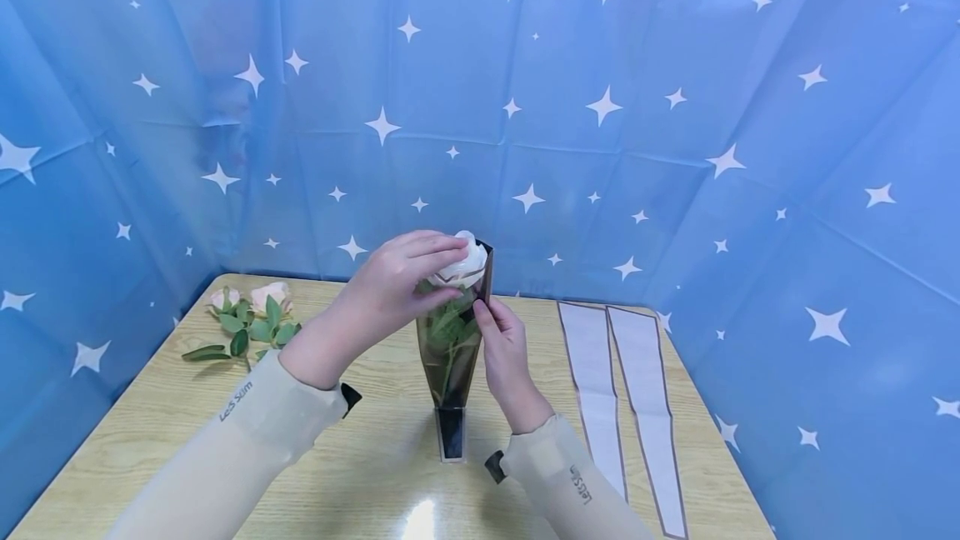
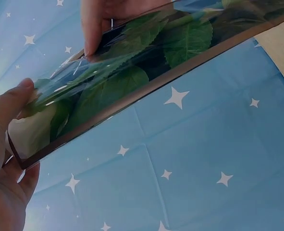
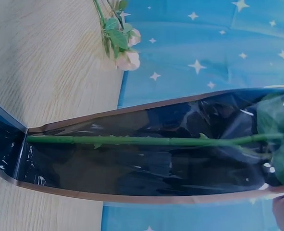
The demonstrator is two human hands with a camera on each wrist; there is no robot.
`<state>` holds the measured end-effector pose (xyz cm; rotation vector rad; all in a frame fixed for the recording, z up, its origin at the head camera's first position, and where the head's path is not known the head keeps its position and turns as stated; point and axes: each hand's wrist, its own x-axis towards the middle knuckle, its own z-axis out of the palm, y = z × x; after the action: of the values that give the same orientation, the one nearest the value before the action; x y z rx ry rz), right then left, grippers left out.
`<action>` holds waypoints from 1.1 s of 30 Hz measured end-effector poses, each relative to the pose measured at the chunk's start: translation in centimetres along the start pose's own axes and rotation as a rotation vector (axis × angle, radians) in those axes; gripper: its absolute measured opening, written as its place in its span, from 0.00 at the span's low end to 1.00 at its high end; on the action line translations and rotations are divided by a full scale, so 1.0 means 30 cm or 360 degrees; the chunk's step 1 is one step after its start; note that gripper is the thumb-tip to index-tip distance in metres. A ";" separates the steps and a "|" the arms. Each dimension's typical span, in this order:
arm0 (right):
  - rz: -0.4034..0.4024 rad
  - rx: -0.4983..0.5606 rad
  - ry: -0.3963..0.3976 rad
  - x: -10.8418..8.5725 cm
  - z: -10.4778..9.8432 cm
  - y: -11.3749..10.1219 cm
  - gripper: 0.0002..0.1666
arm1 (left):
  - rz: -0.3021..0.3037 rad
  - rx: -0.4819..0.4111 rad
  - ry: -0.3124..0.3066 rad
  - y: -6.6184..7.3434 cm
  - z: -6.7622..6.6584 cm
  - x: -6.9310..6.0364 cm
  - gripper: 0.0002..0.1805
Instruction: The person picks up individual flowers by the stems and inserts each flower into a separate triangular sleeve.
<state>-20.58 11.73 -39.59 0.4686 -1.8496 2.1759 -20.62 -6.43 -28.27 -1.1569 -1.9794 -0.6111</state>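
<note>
A white rose [image 1: 467, 267] with green leaves stands inside a clear-fronted, dark-backed flower sleeve [image 1: 448, 357] with a brown border. My left hand [image 1: 408, 273] holds the sleeve's wide top around the bloom, its thumb on the clear film and its fingers at the far side. Lower down on the right edge, my right hand [image 1: 507, 348] pinches the sleeve between thumb and fingers. Within the sleeve, the green stem [image 3: 132, 140] runs down to the narrow end, where the bottom part is bent at a crease. The leaves [image 2: 132, 77] press against the film near both hands.
Pale pink roses [image 1: 270, 297] lie at the table's left rear. Two flat white sleeves with dark borders [image 1: 592, 373] lie side by side on the right of the wooden table [image 1: 360, 457]. A blue star-patterned curtain [image 1: 450, 107] surrounds the table's back and sides.
</note>
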 end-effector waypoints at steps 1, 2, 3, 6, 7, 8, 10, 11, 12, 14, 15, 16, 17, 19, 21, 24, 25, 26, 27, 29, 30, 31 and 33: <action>-0.0015 0.0008 0.0003 0.001 0.000 -0.001 0.20 | 0.0000 0.0003 -0.0001 0.000 0.001 0.000 0.27; -0.0023 0.0021 0.0007 0.001 -0.001 -0.001 0.19 | -0.0001 0.0007 -0.0004 0.001 0.000 0.000 0.27; -0.0025 0.0029 0.0010 0.002 -0.002 -0.002 0.19 | -0.0001 0.0010 -0.0005 0.002 0.000 0.000 0.27; -0.0012 0.0047 0.0019 0.002 -0.003 -0.003 0.19 | -0.0006 0.0011 -0.0007 0.002 -0.001 0.000 0.26; -0.0003 0.0047 0.0021 0.002 -0.004 -0.004 0.20 | -0.0007 0.0012 -0.0007 0.002 -0.002 0.000 0.26; 0.0003 0.0051 0.0018 0.002 -0.004 -0.004 0.20 | -0.0009 0.0014 -0.0007 0.002 -0.003 0.000 0.26; 0.0008 0.0042 0.0009 0.003 -0.005 -0.005 0.22 | -0.0009 0.0018 -0.0004 0.001 -0.005 0.001 0.26; 0.0011 0.0041 0.0002 0.003 -0.005 -0.005 0.22 | -0.0007 0.0022 -0.0002 0.001 -0.005 0.001 0.26; 0.0012 0.0039 -0.0004 0.004 -0.005 -0.006 0.23 | -0.0004 0.0027 0.0001 0.001 -0.006 0.001 0.26; 0.0014 0.0038 -0.0013 0.004 -0.005 -0.007 0.24 | 0.0008 0.0030 0.0006 -0.001 -0.005 0.001 0.25; 0.0018 0.0037 -0.0019 0.004 -0.006 -0.007 0.24 | 0.0016 0.0032 0.0009 -0.002 -0.005 0.002 0.25; 0.0020 0.0039 -0.0022 0.005 -0.006 -0.007 0.24 | 0.0024 0.0031 0.0012 -0.002 -0.004 0.003 0.24; 0.0024 0.0041 -0.0022 0.005 -0.007 -0.008 0.24 | 0.0031 0.0030 0.0016 -0.003 -0.002 0.003 0.24; 0.0031 0.0039 -0.0027 0.005 -0.007 -0.010 0.23 | 0.0051 0.0024 0.0026 -0.004 0.002 0.004 0.23; 0.0040 0.0033 -0.0032 0.006 -0.008 -0.012 0.23 | 0.0073 0.0017 0.0040 -0.004 0.004 0.004 0.22; 0.0057 0.0022 -0.0041 0.007 -0.007 -0.015 0.22 | 0.0103 0.0005 0.0062 -0.003 0.006 0.002 0.22; 0.0064 0.0021 -0.0042 0.008 -0.007 -0.015 0.22 | 0.0108 0.0004 0.0067 -0.002 0.005 0.002 0.21; 0.0069 0.0021 -0.0041 0.009 -0.007 -0.015 0.22 | 0.0110 0.0003 0.0073 -0.002 0.005 0.002 0.21; 0.0075 0.0031 -0.0041 0.010 -0.007 -0.014 0.22 | 0.0110 0.0005 0.0076 -0.002 0.006 0.001 0.21; 0.0078 0.0042 -0.0038 0.010 -0.007 -0.012 0.22 | 0.0103 0.0006 0.0084 -0.002 0.005 0.002 0.20; 0.0079 0.0056 -0.0038 0.010 -0.007 -0.012 0.22 | 0.0102 0.0006 0.0089 -0.003 0.006 0.002 0.20; 0.0081 0.0070 -0.0041 0.010 -0.008 -0.012 0.23 | 0.0100 0.0004 0.0094 -0.003 0.006 0.002 0.20; 0.0084 0.0104 -0.0055 0.010 -0.008 -0.016 0.24 | 0.0098 0.0002 0.0107 -0.003 0.006 0.003 0.19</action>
<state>-20.69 12.05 -39.08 0.4788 -1.8331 2.2829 -20.79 -6.29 -28.32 -1.1774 -1.8806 -0.6091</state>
